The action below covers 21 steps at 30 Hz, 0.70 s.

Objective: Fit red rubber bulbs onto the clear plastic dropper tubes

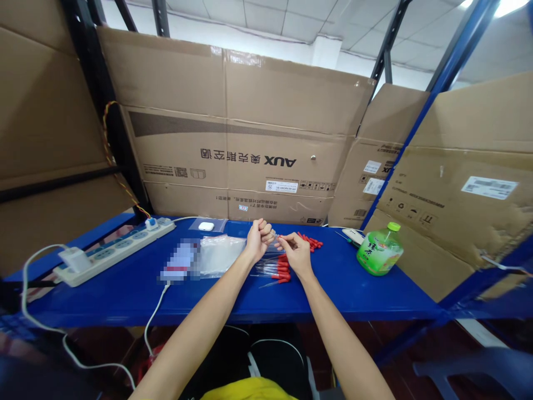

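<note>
My left hand (260, 241) is closed, its fingers curled in toward the palm; what it holds is hidden. Close against it, my right hand (296, 253) pinches a small piece with red at its end, seemingly one of the thin clear tubes. Below and between the hands lies a row of thin clear tubes with red rubber-like ends (283, 271), pointing right. More red ends (313, 242) are bunched just beyond my right hand. To the left of my left forearm lies a stack of clear plastic bags (220, 256).
On the blue table (341, 297) are a blurred-out phone (182, 260) with a charging cable, a white power strip (119, 253), and a white case (206, 226) on a bag. A green drink bottle (378, 253) stands at right. Cardboard panels (250, 128) wall the back and sides.
</note>
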Motion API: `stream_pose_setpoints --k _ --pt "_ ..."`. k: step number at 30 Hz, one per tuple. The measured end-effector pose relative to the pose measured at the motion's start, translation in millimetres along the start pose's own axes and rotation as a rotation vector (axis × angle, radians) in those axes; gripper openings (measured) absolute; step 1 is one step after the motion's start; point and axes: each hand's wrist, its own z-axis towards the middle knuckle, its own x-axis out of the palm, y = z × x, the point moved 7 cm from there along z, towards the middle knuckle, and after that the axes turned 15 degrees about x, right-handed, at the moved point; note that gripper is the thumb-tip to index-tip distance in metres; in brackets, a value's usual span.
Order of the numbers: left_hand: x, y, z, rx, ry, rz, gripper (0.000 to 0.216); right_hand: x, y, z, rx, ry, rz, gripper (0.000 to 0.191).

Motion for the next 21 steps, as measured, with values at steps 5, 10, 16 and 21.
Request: stream_pose_setpoints --k 5,10,16,21 --pt "2.0 1.0 -2.2 0.003 -0.039 -0.014 0.050 -1.0 -0.8 -0.5 -0.011 -0.027 -0.016 0.030" --pt "2.4 2.3 -1.4 0.002 -0.030 -0.049 0.049 -0.7 3.1 -0.9 -0.003 -0.041 0.003 0.031" --pt "3.8 4.0 -0.4 -0.005 -0.003 -0.085 0.049 0.2 5.0 0.5 0.002 -0.031 0.087 0.028" --pt "3.9 2.8 -0.9 -0.016 0.006 -0.072 0.049 -0.8 0.3 1.7 0.016 -0.048 0.084 0.027"
